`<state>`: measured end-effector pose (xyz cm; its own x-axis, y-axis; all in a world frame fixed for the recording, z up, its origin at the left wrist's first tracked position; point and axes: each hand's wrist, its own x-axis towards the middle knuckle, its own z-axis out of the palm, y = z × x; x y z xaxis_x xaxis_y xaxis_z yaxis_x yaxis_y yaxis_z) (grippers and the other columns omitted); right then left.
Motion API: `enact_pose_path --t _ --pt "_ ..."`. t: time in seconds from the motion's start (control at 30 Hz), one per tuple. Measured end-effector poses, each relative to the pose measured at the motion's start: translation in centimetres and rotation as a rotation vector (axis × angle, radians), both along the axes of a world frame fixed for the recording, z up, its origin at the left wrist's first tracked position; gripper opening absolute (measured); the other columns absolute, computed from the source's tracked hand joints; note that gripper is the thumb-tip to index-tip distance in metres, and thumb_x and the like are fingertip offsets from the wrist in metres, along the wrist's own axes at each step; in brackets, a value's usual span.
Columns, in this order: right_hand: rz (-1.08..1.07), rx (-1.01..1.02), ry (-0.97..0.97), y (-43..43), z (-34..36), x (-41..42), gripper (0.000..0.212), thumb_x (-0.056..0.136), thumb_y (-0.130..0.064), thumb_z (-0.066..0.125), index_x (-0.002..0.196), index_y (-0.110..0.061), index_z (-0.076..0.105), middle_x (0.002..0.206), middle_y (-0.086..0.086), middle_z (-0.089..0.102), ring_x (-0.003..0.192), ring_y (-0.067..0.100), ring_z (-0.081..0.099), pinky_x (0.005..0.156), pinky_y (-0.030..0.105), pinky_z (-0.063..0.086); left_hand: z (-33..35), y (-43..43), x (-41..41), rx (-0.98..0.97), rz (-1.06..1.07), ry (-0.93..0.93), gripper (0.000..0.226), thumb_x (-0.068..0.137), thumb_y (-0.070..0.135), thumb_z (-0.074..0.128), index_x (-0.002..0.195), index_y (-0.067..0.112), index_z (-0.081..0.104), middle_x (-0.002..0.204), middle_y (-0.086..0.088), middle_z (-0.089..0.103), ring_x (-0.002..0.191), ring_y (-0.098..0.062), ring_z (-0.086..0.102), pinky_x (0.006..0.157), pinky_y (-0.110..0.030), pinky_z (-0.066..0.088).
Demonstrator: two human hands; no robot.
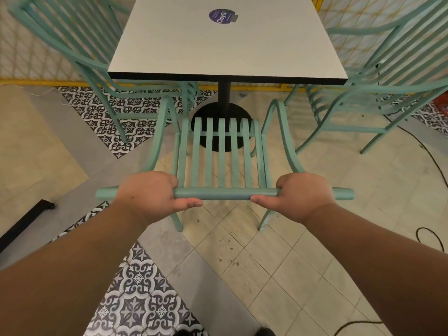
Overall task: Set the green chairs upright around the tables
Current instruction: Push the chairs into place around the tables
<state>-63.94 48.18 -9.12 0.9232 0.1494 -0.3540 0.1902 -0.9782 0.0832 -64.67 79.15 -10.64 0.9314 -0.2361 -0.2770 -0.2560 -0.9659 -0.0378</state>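
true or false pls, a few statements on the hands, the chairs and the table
1. The left hand and right hand both grip the top rail of the chair. True.
2. That chair lies on its side. False: it stands upright, facing the table.
3. Plates sit on the table. False: only a purple sticker shows on it.
4. A left chair and a right chair flank the table. True.
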Motion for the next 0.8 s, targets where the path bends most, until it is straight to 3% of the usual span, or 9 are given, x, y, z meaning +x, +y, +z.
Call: enact_pose_path --t 0.13,0.3,0.8 --pt "-0.004 0.000 0.000 0.3 0.0 1.5 0.094 0.062 -0.106 0.014 0.072 -0.025 0.060 0.063 -0.007 0.060 0.058 0.011 0.059 0.049 0.028 0.049 0.0 0.2 1.6 0.005 0.005 -0.023 0.086 0.062 0.102 0.014 0.071 0.027 0.054 0.068 0.007 0.057 0.063 -0.008 0.055 0.055 -0.029 0.050" --pt "-0.004 -0.010 -0.013 0.8 0.1 4.2 0.095 0.063 -0.105 0.013 0.073 -0.023 0.060 0.064 -0.004 0.061 0.059 0.013 0.060 0.054 0.032 0.056 -0.2 0.7 4.4 0.014 0.004 -0.022 0.089 0.059 0.102 0.009 0.071 0.027 0.054 0.068 0.007 0.058 0.063 -0.009 0.056 0.060 -0.034 0.056" --pt "0.008 -0.036 -0.028 1.4 0.1 6.7 0.095 0.062 -0.104 0.011 0.072 -0.023 0.060 0.064 -0.005 0.061 0.059 0.013 0.060 0.052 0.029 0.053 -0.4 1.5 7.2 -0.015 -0.046 -0.004 0.094 0.057 0.105 0.002 0.070 0.028 0.055 0.065 0.008 0.059 0.060 -0.009 0.057 0.058 -0.032 0.057"
